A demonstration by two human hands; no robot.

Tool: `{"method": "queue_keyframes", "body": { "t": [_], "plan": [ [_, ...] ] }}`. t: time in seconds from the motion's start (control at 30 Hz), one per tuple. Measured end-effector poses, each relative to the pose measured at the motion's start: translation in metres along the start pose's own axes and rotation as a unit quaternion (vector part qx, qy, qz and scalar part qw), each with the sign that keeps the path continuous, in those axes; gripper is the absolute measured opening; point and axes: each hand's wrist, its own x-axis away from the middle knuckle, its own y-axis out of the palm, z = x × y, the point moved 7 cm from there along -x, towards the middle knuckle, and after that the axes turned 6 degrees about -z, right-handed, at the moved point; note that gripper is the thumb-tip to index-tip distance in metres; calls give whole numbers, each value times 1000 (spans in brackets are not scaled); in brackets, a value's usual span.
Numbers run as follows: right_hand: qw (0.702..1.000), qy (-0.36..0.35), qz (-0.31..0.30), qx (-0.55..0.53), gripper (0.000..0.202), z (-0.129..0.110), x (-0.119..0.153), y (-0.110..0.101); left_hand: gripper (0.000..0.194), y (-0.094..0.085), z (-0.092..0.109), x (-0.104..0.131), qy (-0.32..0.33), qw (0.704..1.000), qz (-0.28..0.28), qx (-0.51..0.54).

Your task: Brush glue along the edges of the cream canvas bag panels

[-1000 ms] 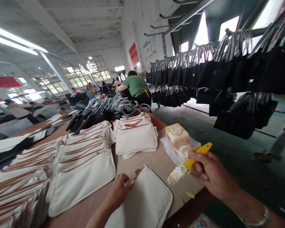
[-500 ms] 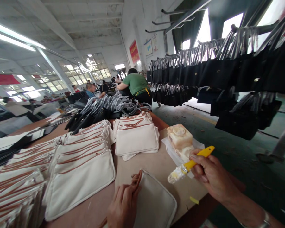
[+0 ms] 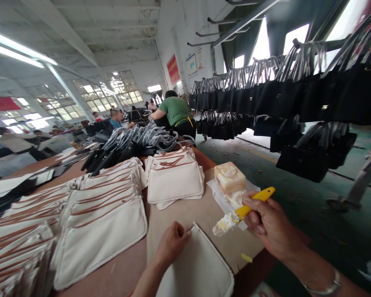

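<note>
My left hand (image 3: 172,244) pinches the top corner of a cream fabric pouch (image 3: 200,264), which lies at the near edge of the table. Its fingers are closed there; whether a strap is inside them is hidden. In my right hand (image 3: 270,225) is a paintbrush (image 3: 241,211) with a yellow handle, held in the air right of the pouch. White paste coats its bristles. Just behind the brush stands a blocky, paste-smeared container (image 3: 229,176) on a white sheet (image 3: 214,196).
Cream pouches with brown straps lie in overlapping rows (image 3: 105,231) at the left and in a stack (image 3: 174,183) ahead. Black bags with wrapped handles (image 3: 132,144) are heaped behind. More black bags (image 3: 281,99) hang from a rack at the right. A person in green (image 3: 176,111) bends over beyond.
My left hand has moved forward to the pouch's corner, and the brown strap seen in its fingers before no longer shows. The brush stays in my right hand, nearly unmoved.
</note>
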Motion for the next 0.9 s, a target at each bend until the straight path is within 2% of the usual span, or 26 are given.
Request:
{"method": "queue_keyframes", "body": {
  "t": [0.1, 0.23, 0.37, 0.5, 0.6, 0.73, 0.9],
  "plan": [
    [1000, 0, -6, 12, 24, 7, -4, 1, 25, 13, -3, -12, -9, 1000, -6, 10],
    [999, -5, -6, 40, 25, 21, -14, 2, 13, 22, 0, -12, -25, 999, -12, 26],
    [994, -29, -5, 106, 25, 32, -25, 0, 14, 23, 10, -3, -17, 994, -47, 100],
    [988, -37, -20, 148, 21, 37, -28, 1, 28, 20, 24, 17, 16, 973, -101, 207],
    [979, -31, -61, 194, 15, 37, -24, 12, 35, 17, 33, 30, 32, 957, -114, 264],
    [941, -61, -122, 309, 15, 33, -19, 32, 41, 17, 43, 42, 49, 940, -133, 312],
    [920, -130, -114, 352, 15, 14, -17, 37, 42, 20, 44, 49, 56, 914, -150, 374]
  ]
}}
